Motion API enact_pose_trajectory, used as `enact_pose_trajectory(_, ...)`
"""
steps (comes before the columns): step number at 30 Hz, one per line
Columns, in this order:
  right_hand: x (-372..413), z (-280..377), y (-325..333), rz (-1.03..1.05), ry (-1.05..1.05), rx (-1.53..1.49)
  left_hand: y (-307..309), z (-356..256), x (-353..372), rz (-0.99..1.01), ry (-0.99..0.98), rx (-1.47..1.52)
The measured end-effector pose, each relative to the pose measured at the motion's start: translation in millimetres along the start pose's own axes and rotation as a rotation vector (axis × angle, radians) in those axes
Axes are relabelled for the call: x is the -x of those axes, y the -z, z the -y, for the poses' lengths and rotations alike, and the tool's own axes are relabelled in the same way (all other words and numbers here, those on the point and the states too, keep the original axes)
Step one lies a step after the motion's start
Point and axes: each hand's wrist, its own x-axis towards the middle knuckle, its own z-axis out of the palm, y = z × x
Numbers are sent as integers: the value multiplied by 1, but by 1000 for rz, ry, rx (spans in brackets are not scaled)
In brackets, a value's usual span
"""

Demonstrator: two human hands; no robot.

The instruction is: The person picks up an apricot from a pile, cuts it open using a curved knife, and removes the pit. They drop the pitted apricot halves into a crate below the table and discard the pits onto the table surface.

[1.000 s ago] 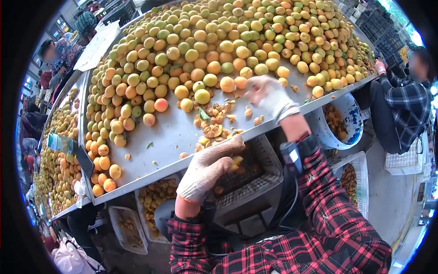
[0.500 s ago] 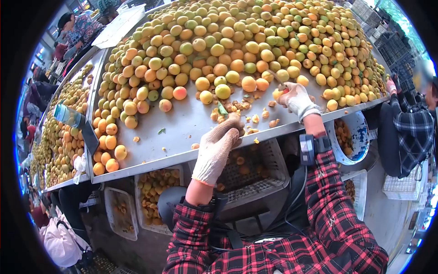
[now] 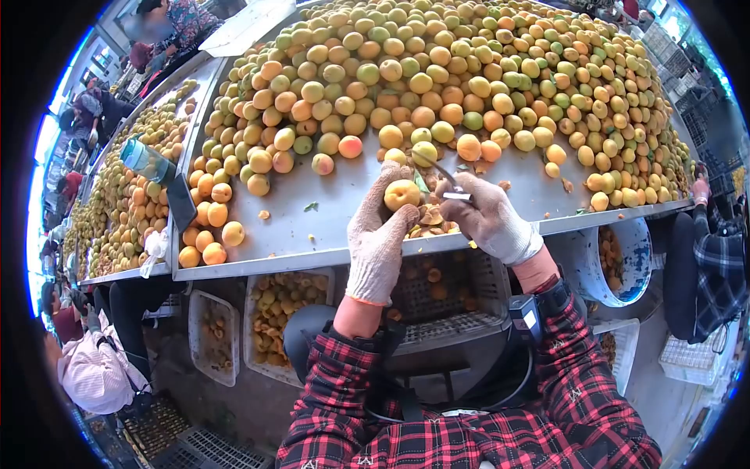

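My left hand (image 3: 379,234), in a knit work glove, holds a yellow-orange apricot (image 3: 401,194) up over the near edge of the metal table (image 3: 305,234). My right hand (image 3: 488,219), also gloved, grips a small knife (image 3: 447,178) whose blade points at the apricot. A little heap of pits and scraps (image 3: 428,223) lies on the table just beneath both hands. A huge pile of apricots (image 3: 437,78) covers the table beyond them.
A plastic crate (image 3: 445,301) with cut fruit sits below the table edge, white trays (image 3: 273,313) to its left, a white bucket (image 3: 617,262) at right. A plastic bottle (image 3: 148,162) stands at the table's left end. Other people work on the left and right sides.
My left hand rose from below the table edge and now holds an apricot. My right hand drew back from the pile with the knife and met it.
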Motion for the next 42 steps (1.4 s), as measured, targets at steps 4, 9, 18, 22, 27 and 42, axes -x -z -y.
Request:
enact_pose_trajectory(4,6,9,-4,151,-1,103,0,-17,5,83,33,79)
enact_pose_trajectory(9,12,12,-12,231,-97,37,0,-19,9,104,30,77)
enact_pose_trajectory(18,13,3,-26,213,-118,40,10,-21,8,164,71,-261)
enact_pose_trajectory(22,11,2,-33,128,-51,87,-2,-18,7,143,45,-236)
enact_pose_trajectory(27,11,-9,-39,-41,175,301,-2,-5,4,175,60,76)
enact_pose_trajectory(42,13,-14,-49,-26,121,284,2,-10,8,86,120,-1)
